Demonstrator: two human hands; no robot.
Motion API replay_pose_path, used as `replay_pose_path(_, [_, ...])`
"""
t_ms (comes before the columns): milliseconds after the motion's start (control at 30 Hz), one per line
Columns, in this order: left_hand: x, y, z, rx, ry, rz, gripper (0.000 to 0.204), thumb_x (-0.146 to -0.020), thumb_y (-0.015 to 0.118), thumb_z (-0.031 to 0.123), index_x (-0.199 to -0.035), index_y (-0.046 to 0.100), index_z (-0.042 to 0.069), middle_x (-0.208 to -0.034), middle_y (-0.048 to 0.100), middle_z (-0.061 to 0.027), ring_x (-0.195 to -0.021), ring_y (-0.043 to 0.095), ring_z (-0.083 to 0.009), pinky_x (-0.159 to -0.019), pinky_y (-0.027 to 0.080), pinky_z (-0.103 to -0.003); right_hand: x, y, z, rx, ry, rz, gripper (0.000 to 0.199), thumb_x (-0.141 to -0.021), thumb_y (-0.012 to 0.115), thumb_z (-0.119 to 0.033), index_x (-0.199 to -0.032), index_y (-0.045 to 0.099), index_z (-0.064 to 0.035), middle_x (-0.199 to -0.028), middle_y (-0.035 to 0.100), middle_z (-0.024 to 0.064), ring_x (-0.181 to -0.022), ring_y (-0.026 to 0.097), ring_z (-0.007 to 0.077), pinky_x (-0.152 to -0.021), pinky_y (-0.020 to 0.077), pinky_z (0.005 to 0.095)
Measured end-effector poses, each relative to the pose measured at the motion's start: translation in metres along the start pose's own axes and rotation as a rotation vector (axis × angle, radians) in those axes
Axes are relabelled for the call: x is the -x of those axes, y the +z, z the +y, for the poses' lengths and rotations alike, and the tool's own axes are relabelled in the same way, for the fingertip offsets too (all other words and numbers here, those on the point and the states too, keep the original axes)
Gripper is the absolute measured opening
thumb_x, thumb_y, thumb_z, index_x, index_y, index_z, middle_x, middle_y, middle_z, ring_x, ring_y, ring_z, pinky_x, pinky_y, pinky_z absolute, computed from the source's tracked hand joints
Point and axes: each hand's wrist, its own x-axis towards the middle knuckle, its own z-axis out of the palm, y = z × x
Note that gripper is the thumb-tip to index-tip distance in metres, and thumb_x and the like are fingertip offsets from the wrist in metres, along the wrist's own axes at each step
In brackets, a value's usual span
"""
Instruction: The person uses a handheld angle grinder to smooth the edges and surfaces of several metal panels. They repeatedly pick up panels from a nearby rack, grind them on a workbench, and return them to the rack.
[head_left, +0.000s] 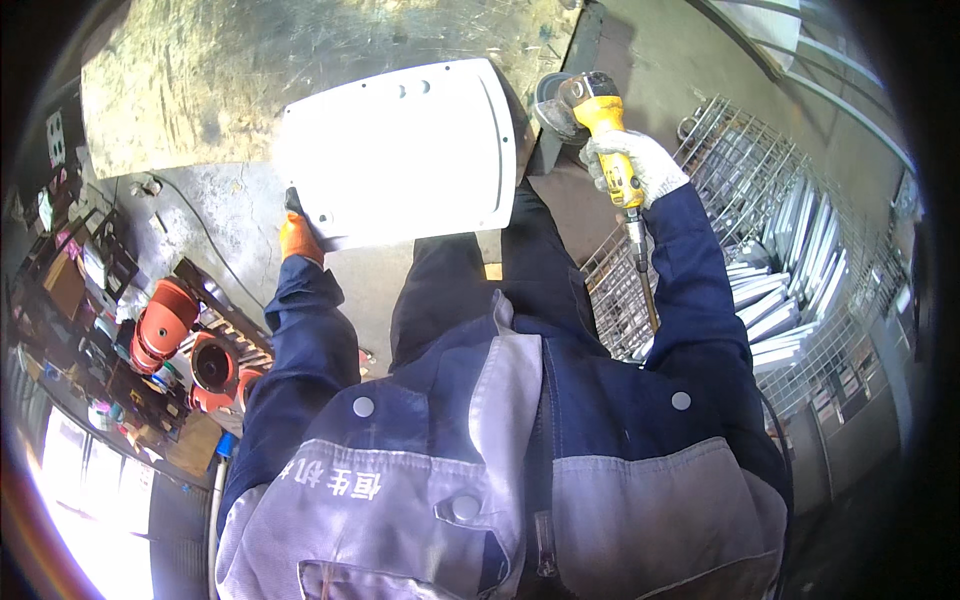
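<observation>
My left hand (299, 240), in an orange glove with a dark fingertip, grips the lower left corner of a flat white panel (400, 150). The panel has rounded corners and small holes near its edges, and is tilted in front of my legs. My fingers behind it are hidden. In a white glove, my right hand (650, 165) is wrapped round the body of a yellow angle grinder (602, 112). The grinder's round disc end (558, 106) lies just right of the panel, apart from it. A hose or cord hangs from the grinder's rear toward my right forearm.
A worn workbench top (180, 100) spans the far side, beyond the panel. To my right stands a wire mesh basket (720, 135) with several pale metal strips (800, 260). Several orange bucket-like shells (165, 320) sit at left, and a thin cable (205, 230) crosses the floor.
</observation>
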Motion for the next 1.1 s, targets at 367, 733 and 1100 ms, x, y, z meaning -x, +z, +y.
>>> replay_pose_path(367, [-0.024,-0.034,-0.030,-0.206,-0.105,0.212,0.081,-0.085,0.044,0.069,-0.105,0.063,-0.007,-0.092,0.065,-0.0155,-0.079,0.061,-0.0250,-0.072,0.049,-0.039,-0.073,0.056,-0.023,0.095,0.089,-0.083,0.030,-0.080,0.066,-0.018,-0.102,0.056,-0.0013,-0.079,0.062,0.0082,-0.061,0.061,0.0172,-0.050,0.0524,0.0282])
replay_pose_path(733, [-0.002,-0.022,-0.007,-0.291,-0.119,0.179,0.073,-0.088,0.043,0.064,-0.111,0.060,-0.004,-0.100,0.065,-0.0140,-0.086,0.061,-0.0249,-0.076,0.049,-0.038,-0.092,0.052,-0.016,0.000,0.094,-0.029,0.032,-0.080,0.068,-0.019,-0.101,0.054,0.0007,-0.084,0.061,0.0121,-0.061,0.061,0.0181,-0.048,0.0534,0.0285])
replay_pose_path(1100, [0.016,0.006,0.025,-0.005,-0.191,0.165,0.058,-0.084,0.052,0.065,-0.102,0.065,0.011,-0.087,0.067,-0.0044,-0.061,0.060,-0.0206,-0.055,0.046,-0.033,-0.023,0.037,0.042,-0.156,0.190,-0.167,0.040,-0.077,0.069,-0.018,-0.108,0.050,-0.0016,-0.086,0.059,0.0129,-0.063,0.059,0.0182,-0.052,0.0533,0.0307])
